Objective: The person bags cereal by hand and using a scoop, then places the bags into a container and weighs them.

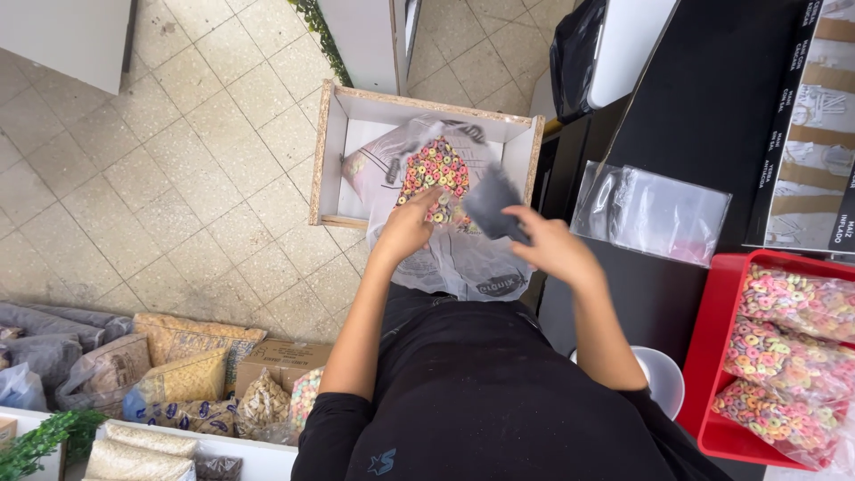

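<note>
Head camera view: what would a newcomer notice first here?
First, the big clear bag of colourful cereal rings in the open box at centre, where the left hand reaches in and the right hand holds a dark scoop. Next, the red bin of filled cereal bags, lower right.

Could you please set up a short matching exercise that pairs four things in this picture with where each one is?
Things:
1. grey scoop
2. big bag of ring cereal
3. small filled cereal bags
4. empty clear bags

Places:
A. lying on the black counter
B. in the red tray
C. in the right hand
D. inside the white box on the floor

Pairs: 1-C, 2-D, 3-B, 4-A
</note>
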